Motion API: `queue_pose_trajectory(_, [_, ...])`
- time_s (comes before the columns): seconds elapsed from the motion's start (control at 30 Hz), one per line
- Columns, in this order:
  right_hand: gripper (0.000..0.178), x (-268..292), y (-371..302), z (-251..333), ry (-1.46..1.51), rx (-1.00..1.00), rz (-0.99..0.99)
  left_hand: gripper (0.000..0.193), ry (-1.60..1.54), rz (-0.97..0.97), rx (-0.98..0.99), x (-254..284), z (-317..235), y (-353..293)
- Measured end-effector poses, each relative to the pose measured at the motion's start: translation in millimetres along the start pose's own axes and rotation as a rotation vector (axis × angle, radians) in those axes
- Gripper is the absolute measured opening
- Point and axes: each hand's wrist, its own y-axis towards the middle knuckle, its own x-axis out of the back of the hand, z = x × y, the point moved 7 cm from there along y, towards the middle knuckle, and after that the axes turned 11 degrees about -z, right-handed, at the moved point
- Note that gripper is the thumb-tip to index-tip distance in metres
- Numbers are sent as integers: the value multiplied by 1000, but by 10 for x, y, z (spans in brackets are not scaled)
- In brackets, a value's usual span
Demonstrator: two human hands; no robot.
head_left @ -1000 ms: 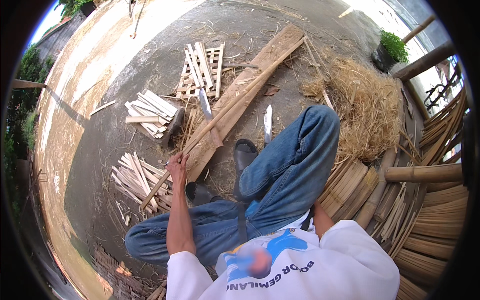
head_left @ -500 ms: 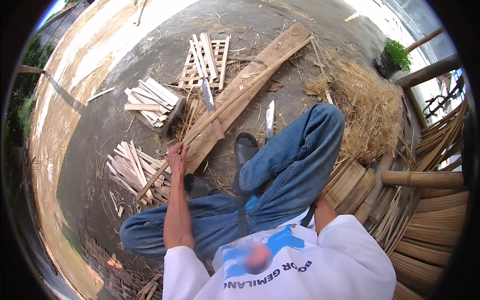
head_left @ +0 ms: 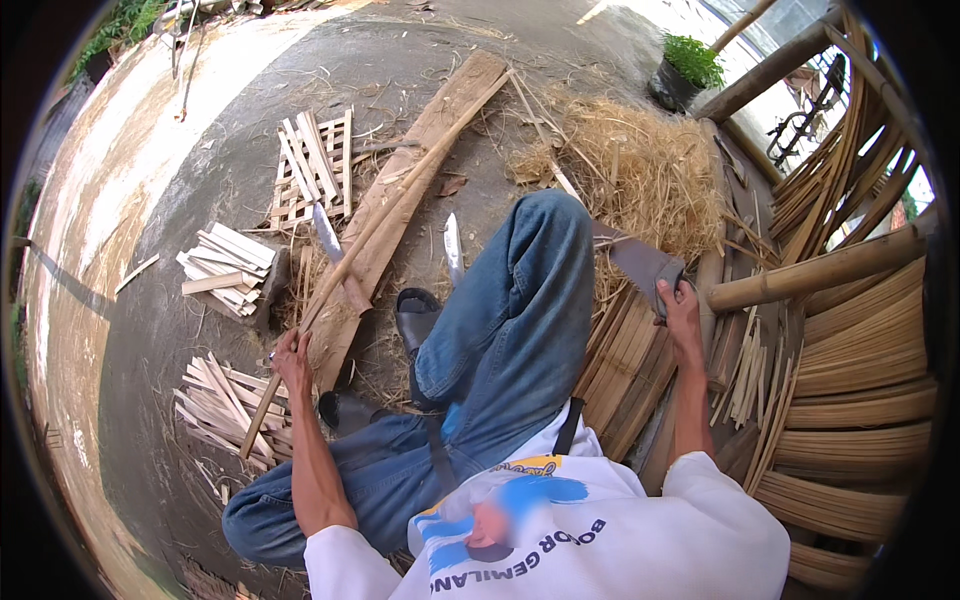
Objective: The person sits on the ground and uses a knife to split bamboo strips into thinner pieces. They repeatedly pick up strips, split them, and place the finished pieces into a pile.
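My left hand point(head_left: 292, 362) is wrapped round a long thin bamboo strip point(head_left: 408, 188), near its lower end. The strip lies slantwise along a wooden plank point(head_left: 455, 100) on the ground. At the right, my right hand point(head_left: 682, 312) grips the handle of a handsaw point(head_left: 638, 260); its broad blade points left and passes partly behind my raised knee. Across the plank, under the strip, rests a large knife point(head_left: 327, 234) with a wooden handle. A second knife point(head_left: 453, 246) lies beside my foot, its handle end hidden by my leg.
Short pale slats lie in a stack point(head_left: 228, 262) and a loose pile point(head_left: 225, 405) at the left. A slatted wooden grid point(head_left: 345, 165) carries more slats. Right of my knee are a heap of shavings point(head_left: 640, 160), split bamboo pieces point(head_left: 625, 375), a bamboo pole point(head_left: 820, 275) and strip bundles point(head_left: 860, 400).
My right hand, hidden before beside my hip, has come out to the right holding the handsaw. The view has swung right. My left hand still holds the bamboo strip.
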Motion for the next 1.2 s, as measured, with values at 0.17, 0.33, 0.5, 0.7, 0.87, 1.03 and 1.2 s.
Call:
queue_pose_trajectory(0.17, [39, 962, -15, 1256, -266, 366, 6, 45, 41, -26, -55, -66, 34, 36])
queue_pose_trajectory(0.33, [42, 1641, -412, 2439, -80, 660, -380, 44, 41, 7, -20, -108, -162, -39])
queue_pose_trajectory(0.5, [38, 1369, -400, 2982, 547, 780, -314, 39, 32, -22, -51, -114, -321, -66])
queue_pose_trajectory(0.7, [35, -553, -1062, 2841, 783, 363, -67, 40, 72, 61, 3, -194, -271, 20])
queue_pose_trajectory(0.87, [27, -1844, -1902, 2171, 397, 534, 257, 44, 86, 139, 65, -199, -338, 29])
queue_pose_trajectory(1.03, [26, -2603, -2298, 1136, 141, 574, 444, 43, 83, 72, 13, -152, -163, -70])
queue_pose_trajectory(1.2, [22, -2802, -2402, 843, 53, 601, 526, 39, 78, 0, -64, -104, -164, -133])
